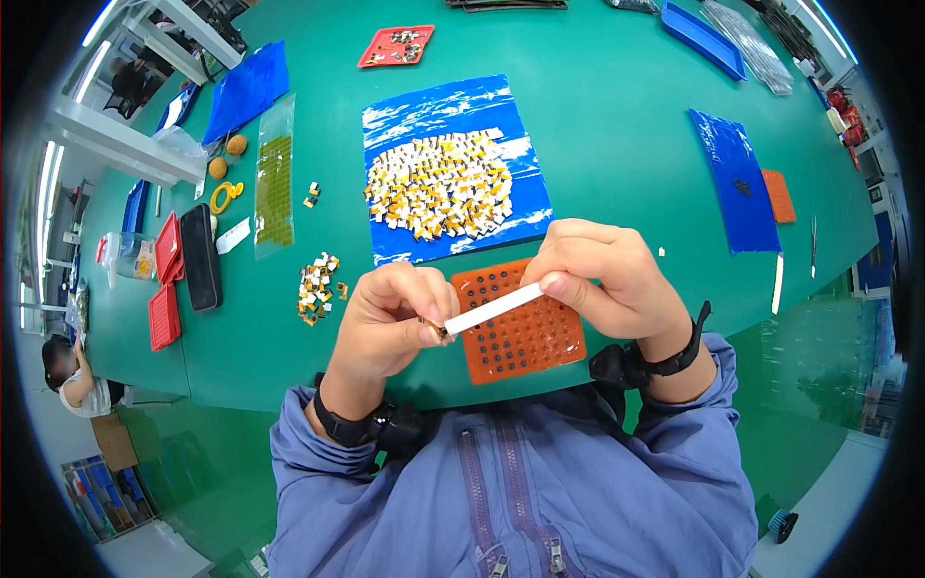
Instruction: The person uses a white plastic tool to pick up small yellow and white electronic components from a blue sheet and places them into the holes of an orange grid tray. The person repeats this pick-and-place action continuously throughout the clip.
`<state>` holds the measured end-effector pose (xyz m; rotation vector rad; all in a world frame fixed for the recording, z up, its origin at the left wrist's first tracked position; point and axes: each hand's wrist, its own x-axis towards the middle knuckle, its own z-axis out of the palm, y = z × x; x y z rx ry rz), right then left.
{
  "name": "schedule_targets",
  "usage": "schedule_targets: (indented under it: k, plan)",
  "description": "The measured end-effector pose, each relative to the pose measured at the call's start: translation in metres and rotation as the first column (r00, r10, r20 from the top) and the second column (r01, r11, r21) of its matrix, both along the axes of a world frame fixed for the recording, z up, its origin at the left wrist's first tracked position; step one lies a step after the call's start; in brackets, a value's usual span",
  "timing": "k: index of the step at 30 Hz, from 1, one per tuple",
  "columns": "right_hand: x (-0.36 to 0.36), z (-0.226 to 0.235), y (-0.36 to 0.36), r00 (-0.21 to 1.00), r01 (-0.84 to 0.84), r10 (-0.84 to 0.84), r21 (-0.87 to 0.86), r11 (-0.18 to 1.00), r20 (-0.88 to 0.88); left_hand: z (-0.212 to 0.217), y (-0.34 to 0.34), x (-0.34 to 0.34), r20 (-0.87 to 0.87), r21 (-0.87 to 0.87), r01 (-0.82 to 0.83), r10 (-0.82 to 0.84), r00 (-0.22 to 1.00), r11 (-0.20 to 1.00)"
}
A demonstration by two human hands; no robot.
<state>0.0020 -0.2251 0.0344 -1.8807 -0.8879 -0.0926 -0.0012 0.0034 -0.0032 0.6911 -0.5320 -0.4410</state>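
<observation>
My left hand (385, 316) pinches a small gold-and-dark part (440, 331) between thumb and fingertips. In my right hand (607, 275), the thumb and fingers grip a flat white stick (494, 308). The stick's far-left end meets the small part at my left fingertips. Just beneath both hands lies an orange tray (525, 349) with rows of holes, several filled with small dark round pieces. Beyond it, a blue sheet (438, 101) bears a heap of small white-and-gold parts (443, 183).
A smaller heap of similar parts (316, 291) lies to the left, near a black case (200, 255) and red trays (164, 316). At right sit a blue pad (737, 193), another white strip (778, 284) and tweezers (813, 246). A red tray (396, 46) stands far off.
</observation>
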Motion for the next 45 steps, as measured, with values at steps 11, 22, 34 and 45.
schedule_targets:
  k: [11, 22, 34, 45]
  plan:
    - [-0.002, 0.005, 0.0, 1.0, -0.009, 0.009, 0.001, 1.0, -0.025, 0.001, 0.002, 0.001, 0.016, 0.047, -0.028, 0.027, 1.0, 0.999]
    - [-0.004, 0.008, 0.0, 0.989, -0.029, -0.016, 0.303, 0.953, 0.145, 0.005, 0.02, 0.002, 0.278, 0.353, -0.479, 0.399, 0.874, 0.804]
    - [-0.021, 0.008, 0.017, 0.966, -0.056, 0.008, 0.181, 0.982, 0.258, 0.026, 0.11, 0.001, 0.824, 0.534, -0.81, -0.066, 0.563, -0.242]
    - [-0.019, 0.006, 0.012, 0.983, -0.065, 0.031, 0.185, 0.981, 0.182, 0.027, 0.047, 0.039, 0.776, 0.612, -0.79, -0.218, 0.592, 0.034]
